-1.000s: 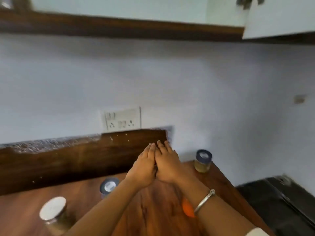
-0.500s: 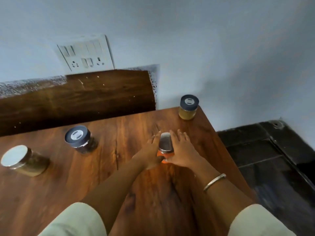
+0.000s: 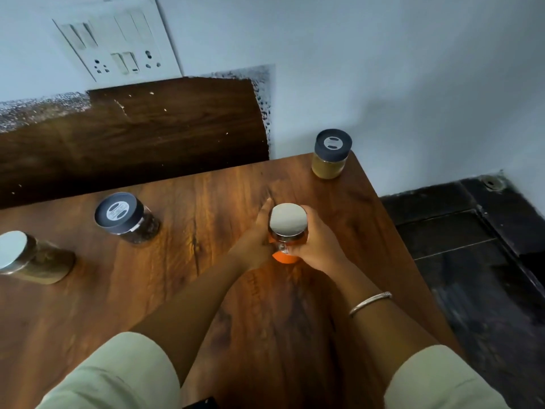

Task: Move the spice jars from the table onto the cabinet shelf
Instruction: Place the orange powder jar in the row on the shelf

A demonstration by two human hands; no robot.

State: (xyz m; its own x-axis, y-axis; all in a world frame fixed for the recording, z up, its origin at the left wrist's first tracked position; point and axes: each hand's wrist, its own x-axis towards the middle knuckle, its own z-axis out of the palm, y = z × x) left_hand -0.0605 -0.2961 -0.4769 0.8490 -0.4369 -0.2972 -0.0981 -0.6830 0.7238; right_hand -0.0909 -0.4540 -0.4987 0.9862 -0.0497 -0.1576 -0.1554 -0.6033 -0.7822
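An orange spice jar (image 3: 287, 224) with a silver lid stands on the wooden table (image 3: 206, 290), right of centre. My left hand (image 3: 255, 242) wraps its left side and my right hand (image 3: 320, 242) wraps its right side. Three other jars stand on the table: a yellow-filled jar with a dark lid (image 3: 331, 154) at the far right corner, a dark-lidded jar of dark spice (image 3: 125, 216) at the left, and a silver-lidded jar (image 3: 28, 258) at the far left edge. The cabinet shelf is out of view.
A white wall with a switch and socket plate (image 3: 118, 39) rises behind the table. A dark wooden backboard (image 3: 132, 137) runs along the table's back edge. Dark floor tiles (image 3: 472, 246) lie beyond the table's right edge.
The view has tilted down from the wall and cabinet to the table. My hands went from pressed together above the table to closed around the orange jar.
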